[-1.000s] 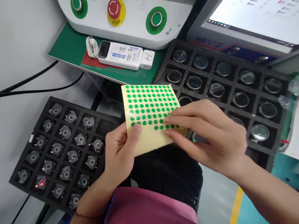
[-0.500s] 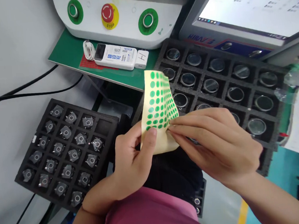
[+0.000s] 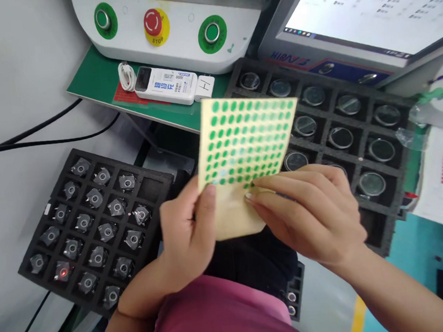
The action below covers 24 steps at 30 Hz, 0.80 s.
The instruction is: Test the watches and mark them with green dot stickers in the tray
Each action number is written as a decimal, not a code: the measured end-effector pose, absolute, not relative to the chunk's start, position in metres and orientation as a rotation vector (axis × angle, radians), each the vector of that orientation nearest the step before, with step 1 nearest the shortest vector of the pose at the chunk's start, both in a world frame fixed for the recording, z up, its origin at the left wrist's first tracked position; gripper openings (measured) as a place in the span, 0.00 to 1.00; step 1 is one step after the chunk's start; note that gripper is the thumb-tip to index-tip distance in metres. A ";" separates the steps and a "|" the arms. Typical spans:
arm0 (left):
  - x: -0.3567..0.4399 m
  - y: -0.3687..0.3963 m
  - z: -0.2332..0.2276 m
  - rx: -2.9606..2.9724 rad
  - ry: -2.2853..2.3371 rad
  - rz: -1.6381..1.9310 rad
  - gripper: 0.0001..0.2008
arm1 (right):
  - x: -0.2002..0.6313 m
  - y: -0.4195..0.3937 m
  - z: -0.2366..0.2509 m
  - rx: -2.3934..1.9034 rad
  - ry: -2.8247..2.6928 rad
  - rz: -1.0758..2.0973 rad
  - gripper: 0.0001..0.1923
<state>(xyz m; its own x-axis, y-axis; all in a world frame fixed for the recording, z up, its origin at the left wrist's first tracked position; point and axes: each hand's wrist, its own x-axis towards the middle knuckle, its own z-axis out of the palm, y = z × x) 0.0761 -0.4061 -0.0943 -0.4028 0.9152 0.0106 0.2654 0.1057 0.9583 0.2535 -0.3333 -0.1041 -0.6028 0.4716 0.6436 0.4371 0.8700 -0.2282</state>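
Yellow sticker sheet (image 3: 243, 148) of green dots held upright over the lap, between two black foam trays. Left hand (image 3: 189, 236) closed on the sheet's lower left edge, thumb on the front. Right hand (image 3: 310, 210) with fingertips (image 3: 249, 197) pinched at the lowest row of dots, near the bare lower part. Likely light, thin and floppy, easily creased; best gripped by the bare backing at the bottom. Tray of small metal parts (image 3: 94, 223) at left; tray of round lenses (image 3: 338, 125) at right.

two foam trays (image 3: 156, 179), monitor (image 3: 367, 14), stop button (image 3: 153, 23)
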 end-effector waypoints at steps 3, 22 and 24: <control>0.056 -0.400 -0.099 1.007 1.983 1.562 0.11 | 0.263 -0.306 -0.119 -0.975 -2.129 0.300 0.06; 0.027 -0.387 -0.122 0.512 1.437 1.425 0.10 | 0.247 -0.245 -0.145 -1.725 -1.942 1.166 0.07; 0.031 -0.388 -0.122 0.517 1.400 1.386 0.09 | 0.246 -0.244 -0.148 -1.738 -1.918 1.154 0.10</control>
<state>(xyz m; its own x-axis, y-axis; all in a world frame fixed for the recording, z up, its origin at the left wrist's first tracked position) 0.0313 -0.3878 -0.1224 -0.3561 0.8607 -0.3639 -0.3552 0.2356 0.9046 0.2465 -0.2443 -0.1479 -0.2183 0.9340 -0.2829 0.6874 -0.0585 -0.7239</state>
